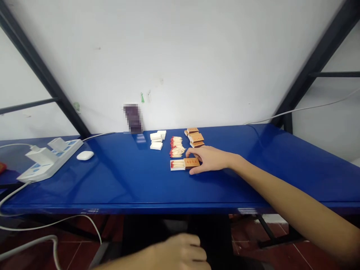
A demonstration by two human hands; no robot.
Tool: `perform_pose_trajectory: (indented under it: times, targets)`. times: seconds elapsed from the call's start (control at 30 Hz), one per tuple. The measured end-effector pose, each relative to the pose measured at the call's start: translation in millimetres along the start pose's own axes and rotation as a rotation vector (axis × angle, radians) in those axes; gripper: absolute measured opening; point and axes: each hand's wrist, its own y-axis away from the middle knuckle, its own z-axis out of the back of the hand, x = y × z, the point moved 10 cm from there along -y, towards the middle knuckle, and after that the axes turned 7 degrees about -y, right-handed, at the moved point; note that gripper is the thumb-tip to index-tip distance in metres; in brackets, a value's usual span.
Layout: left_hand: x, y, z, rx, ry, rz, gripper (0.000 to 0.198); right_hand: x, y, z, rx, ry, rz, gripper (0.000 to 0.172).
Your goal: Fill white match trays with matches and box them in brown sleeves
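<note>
A matchbox (pixel 191 162) lies on the blue table with its tray slid partly out to the left, showing red-tipped matches inside. My right hand (pixel 209 157) curves round the box's right end, thumb on the near side and fingers on the far side. Just behind the box is a pile of loose matches (pixel 177 146) with red heads pointing left. Several orange-brown matchbox sleeves (pixel 196 137) are stacked behind my right hand. To the left of the matches sit several white box trays (pixel 156 146). Below the table's front edge, my left hand (pixel 182 253) is curled into a loose fist, slightly blurred.
A white power strip (pixel 53 168) with plugged-in adapters lies at the table's left end, near a small white rounded case (pixel 85 155). A pixelated dark object (pixel 133 118) leans against the wall. Cables (pixel 53 226) hang at the left, and black metal frame bars (pixel 309 60) rise on both sides.
</note>
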Motion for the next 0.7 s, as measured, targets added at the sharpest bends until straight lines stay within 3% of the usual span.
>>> perform_pose_trajectory:
  times: [0.03,0.1,0.13,0.17,0.23,0.3,0.37,0.5,0.7]
  targets:
    - [-1.1,9.4,-38.4,0.119,0.068,0.033,0.03,0.1,-0.1,-0.2,0.002,-0.007,0.001,0.059]
    - [39.9,37.1,-95.9,0.248,0.151,0.388,0.021,0.3,-0.2,0.2,0.0,-0.015,0.003,0.057]
    - [68.7,56.8,-114.8,0.285,0.147,0.614,0.016,0.0,-0.3,0.6,-0.002,-0.016,0.001,0.056]
    - [89.5,70.5,-123.3,0.274,0.117,0.732,0.013,-0.5,-0.3,1.0,-0.007,-0.017,-0.002,0.056]
    - [114.5,83.4,-133.2,0.27,0.111,0.799,0.026,-1.3,-0.1,1.5,-0.015,-0.024,-0.006,0.056]
    - [124.5,85.5,-138.1,0.282,0.137,0.794,0.036,-1.6,0.1,0.6,-0.012,-0.035,-0.001,0.056]
    - [121.2,80.8,-142.8,0.302,0.176,0.738,0.036,-1.8,0.2,-0.4,-0.008,-0.039,0.003,0.056]
    - [106.4,73.3,-149.4,0.321,0.218,0.625,0.018,-1.9,0.4,-0.6,-0.006,-0.038,-0.003,0.052]
    - [110.1,79.7,-145.8,0.296,0.215,0.644,0.016,0.6,2.1,-0.3,0.006,-0.039,-0.022,0.05]
